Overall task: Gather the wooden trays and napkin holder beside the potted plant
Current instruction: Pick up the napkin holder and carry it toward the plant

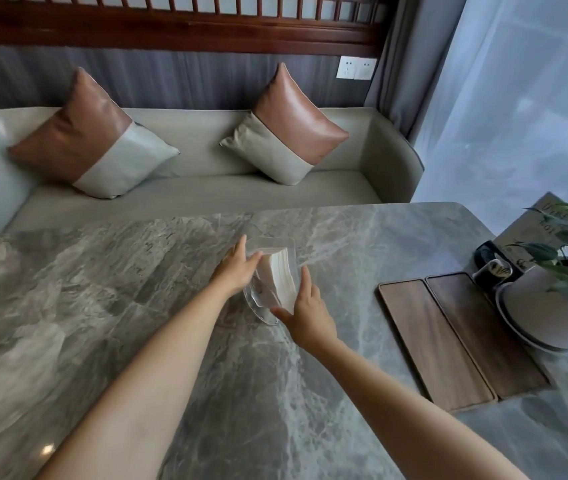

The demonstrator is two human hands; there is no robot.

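Clear plastic shows in my head view: the napkin holder point(268, 271), tilted and packed with white napkins point(284, 277), sits mid-table on the grey marble table point(102, 306). My left hand point(237, 271) grips its left side, my right hand point(305, 313) its right side. Two wooden trays point(462, 337) lie side by side, touching, just beside the potted plant point(552, 299) at the right edge, well apart from the holder.

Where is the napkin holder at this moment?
In the head view, the clear napkin holder sits mid-table on the marble table, between the left hand and right hand, well left of the two wooden trays by the potted plant.
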